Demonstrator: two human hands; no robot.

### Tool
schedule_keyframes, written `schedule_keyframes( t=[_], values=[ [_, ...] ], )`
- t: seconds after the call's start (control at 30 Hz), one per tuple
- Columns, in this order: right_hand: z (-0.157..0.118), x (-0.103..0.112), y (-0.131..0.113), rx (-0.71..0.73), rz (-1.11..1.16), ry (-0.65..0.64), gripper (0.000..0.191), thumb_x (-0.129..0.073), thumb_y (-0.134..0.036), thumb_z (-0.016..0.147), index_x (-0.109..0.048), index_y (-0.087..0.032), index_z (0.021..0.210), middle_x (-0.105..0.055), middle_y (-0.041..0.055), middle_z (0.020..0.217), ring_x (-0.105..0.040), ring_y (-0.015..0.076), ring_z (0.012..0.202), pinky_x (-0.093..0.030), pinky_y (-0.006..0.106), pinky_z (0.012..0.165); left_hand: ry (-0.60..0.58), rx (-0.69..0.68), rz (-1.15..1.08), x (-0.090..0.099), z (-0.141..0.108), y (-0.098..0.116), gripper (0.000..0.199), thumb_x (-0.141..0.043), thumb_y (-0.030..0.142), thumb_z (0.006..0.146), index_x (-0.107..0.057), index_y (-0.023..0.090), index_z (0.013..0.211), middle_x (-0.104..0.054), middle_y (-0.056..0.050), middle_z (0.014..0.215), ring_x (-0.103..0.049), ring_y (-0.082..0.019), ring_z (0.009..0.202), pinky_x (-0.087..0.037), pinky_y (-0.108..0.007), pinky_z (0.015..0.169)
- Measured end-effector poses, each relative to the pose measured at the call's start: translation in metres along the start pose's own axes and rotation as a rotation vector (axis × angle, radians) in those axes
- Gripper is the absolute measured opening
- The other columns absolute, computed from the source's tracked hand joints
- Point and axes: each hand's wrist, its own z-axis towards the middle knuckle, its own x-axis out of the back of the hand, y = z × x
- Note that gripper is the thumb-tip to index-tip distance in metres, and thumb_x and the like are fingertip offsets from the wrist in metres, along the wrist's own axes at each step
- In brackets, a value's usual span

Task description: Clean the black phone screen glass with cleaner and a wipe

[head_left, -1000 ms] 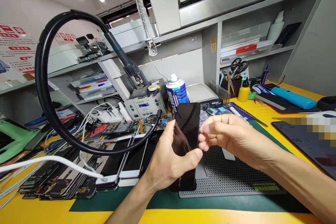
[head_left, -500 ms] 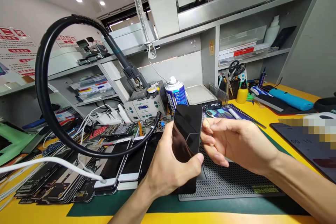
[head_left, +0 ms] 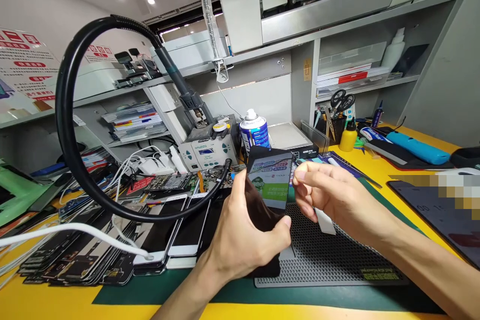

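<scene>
My left hand point(head_left: 249, 240) is wrapped around a dark phone point(head_left: 268, 190), tilted up above the grey perforated mat point(head_left: 337, 255). Its glossy face shows a coloured picture with a green patch; whether this is lit or reflected I cannot tell. The lower part of the black piece in this hand looks wavy. At the phone's right edge, my right hand point(head_left: 333, 195) has its thumb and fingers pinched together; what they hold, if anything, is hidden. A small white strip point(head_left: 325, 222) shows below the right fingers, over the mat.
Left of my hands lie several phones point(head_left: 185, 225) and a stack of phone panels point(head_left: 86, 250). A black hose point(head_left: 62, 115) loops from the hot-air station point(head_left: 206, 152). Behind stands a spray can point(head_left: 255, 130). A larger dark screen point(head_left: 431, 215) lies at right.
The phone's face has gone from plain black to a coloured picture as its angle shifted slightly. My right fingers have drawn closer together, and the white strip has come into view below them.
</scene>
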Motion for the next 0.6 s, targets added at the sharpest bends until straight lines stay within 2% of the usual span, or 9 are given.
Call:
schedule_keyframes(
  t=[0.13,0.23,0.37,0.6],
  values=[
    [0.0005,0.0003,0.0006,0.063,-0.146,0.094,0.021,-0.072,-0.034,0.084,-0.068,-0.016,0.075,-0.06,-0.0001,0.06,-0.054,0.0113,0.054,-0.043,0.023,0.052,0.029,-0.034,0.025,0.0003,0.0008,0.0013,0.069,-0.073,0.03,0.074,-0.035,0.027,0.131,-0.066,0.0,0.119,-0.066,-0.015,0.102,-0.056,-0.021,0.081],
    [0.001,0.0005,-0.001,0.068,-0.154,0.099,0.019,-0.075,-0.034,0.082,-0.071,-0.017,0.074,-0.063,0.0007,0.06,-0.055,0.0115,0.054,-0.044,0.023,0.053,0.042,-0.044,0.053,0.001,0.0008,0.0017,0.07,-0.073,0.029,0.072,-0.035,0.028,0.131,-0.066,0.002,0.117,-0.065,-0.014,0.103,-0.055,-0.02,0.085],
    [0.0017,0.0004,-0.0033,0.062,-0.139,0.09,0.019,-0.075,-0.031,0.081,-0.072,-0.016,0.069,-0.063,0.001,0.059,-0.054,0.0115,0.054,-0.044,0.023,0.053,0.053,-0.046,0.092,0.0009,0.0011,0.0008,0.069,-0.073,0.03,0.071,-0.036,0.027,0.129,-0.068,0.002,0.109,-0.067,-0.014,0.095,-0.056,-0.021,0.082],
    [0.0005,0.0006,-0.0036,0.092,-0.177,0.101,0.017,-0.073,-0.026,0.08,-0.071,-0.016,0.067,-0.063,0.0015,0.06,-0.056,0.0124,0.054,-0.046,0.024,0.052,0.034,-0.043,0.075,0.0008,0.0014,0.0015,0.069,-0.073,0.029,0.072,-0.036,0.026,0.13,-0.066,-0.002,0.117,-0.066,-0.018,0.102,-0.056,-0.024,0.081]
  ],
)
